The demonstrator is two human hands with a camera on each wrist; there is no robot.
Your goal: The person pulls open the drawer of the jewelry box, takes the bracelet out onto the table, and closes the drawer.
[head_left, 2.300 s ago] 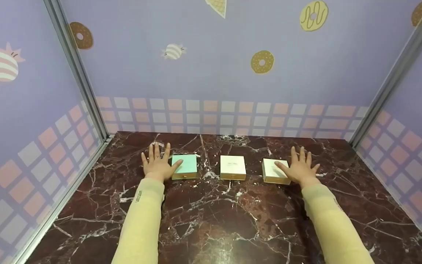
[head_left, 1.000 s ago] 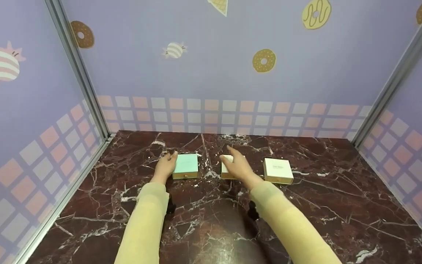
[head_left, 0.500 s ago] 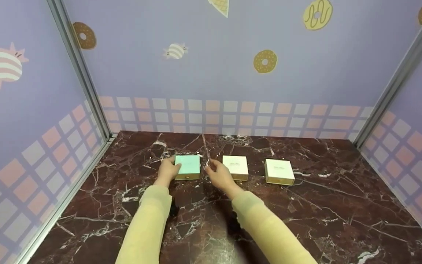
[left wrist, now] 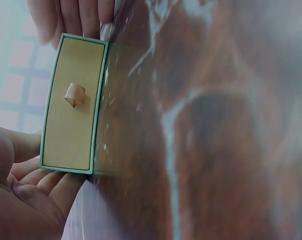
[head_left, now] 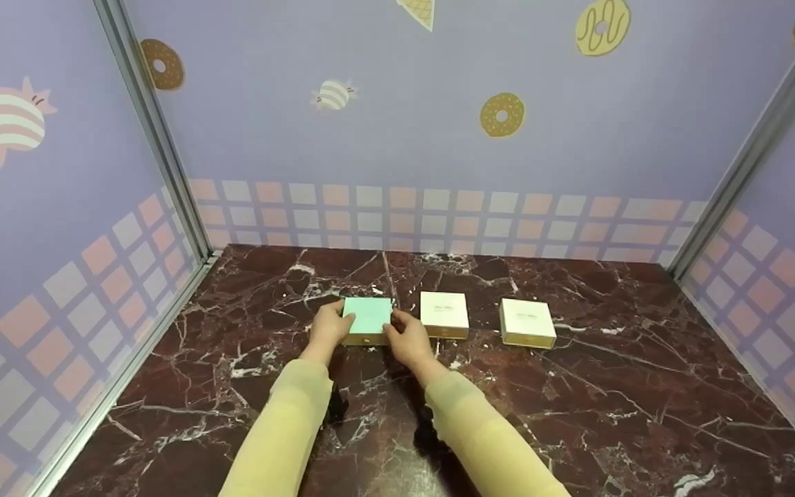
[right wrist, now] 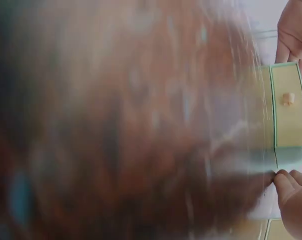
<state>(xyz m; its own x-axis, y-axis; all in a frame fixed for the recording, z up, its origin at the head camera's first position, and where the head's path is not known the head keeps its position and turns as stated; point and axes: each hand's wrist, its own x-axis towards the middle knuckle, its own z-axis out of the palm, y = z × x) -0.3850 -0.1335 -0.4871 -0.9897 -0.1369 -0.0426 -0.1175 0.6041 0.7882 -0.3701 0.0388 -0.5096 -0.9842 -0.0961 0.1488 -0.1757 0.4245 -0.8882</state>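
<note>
A small mint-green box (head_left: 368,314) with a tan drawer front lies on the dark marbled table. A short pale tab sticks out of the drawer front (left wrist: 73,130), seen end-on in the left wrist view. My left hand (head_left: 328,326) grips the box's left side, thumb over the top edge and fingers along the side. At the right side, my right hand (head_left: 410,339) has its thumb and curved fingers at the near corner. Its fingertips sit close against that side in the right wrist view; how firmly they press is hard to see.
Two cream-topped boxes with tan fronts stand to the right: a middle box (head_left: 444,312) just beyond my right hand, and a right box (head_left: 527,320) farther along. A patterned back wall (head_left: 397,152) and metal corner posts (head_left: 156,131) enclose the marbled table (head_left: 611,414).
Both hands have left their flat spread pose. The left has taken hold of the green box, which has shifted right and slightly nearer. My right hand has crossed left to it.
</note>
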